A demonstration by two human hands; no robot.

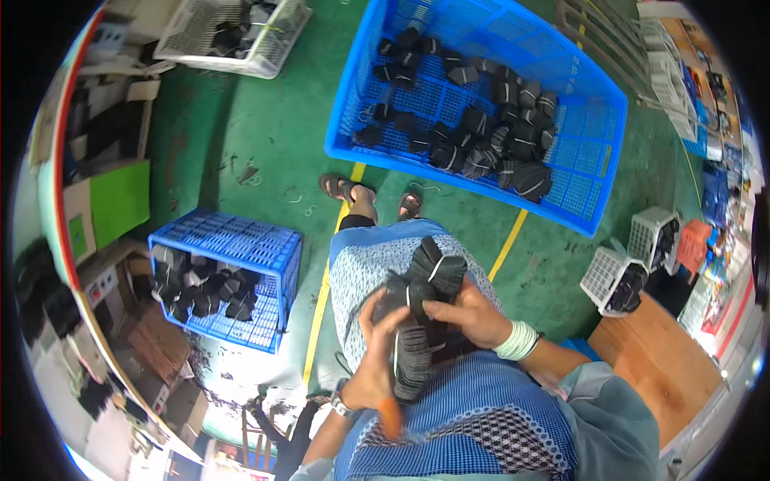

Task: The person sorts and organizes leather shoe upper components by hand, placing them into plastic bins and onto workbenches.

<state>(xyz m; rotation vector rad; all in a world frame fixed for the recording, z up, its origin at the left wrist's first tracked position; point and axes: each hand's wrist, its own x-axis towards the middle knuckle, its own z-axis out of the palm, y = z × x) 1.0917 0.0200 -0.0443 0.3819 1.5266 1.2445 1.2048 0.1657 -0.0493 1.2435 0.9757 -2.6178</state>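
Over my lap, both hands are closed on black fabric bundles. My left hand [375, 349] wraps its fingers round the side of a stack of dark pieces [412, 362], and something orange [391, 418] shows at the base of that hand. From the other side my right hand [475, 319] presses its thumb onto the stack. At the upper end, a black bundle [437, 268] tied with a thin white band sticks out beyond my fingers. Many white bands [520, 341] circle my right wrist. The undersides of the bundles are hidden.
Ahead stands a large blue crate [589, 188] holding several tied black bundles. A smaller blue crate [269, 232] lies on its side at left, with dark bundles inside. White baskets [601, 280] stand at right, another white basket [277, 52] far left. Scraps litter the green floor [265, 136].
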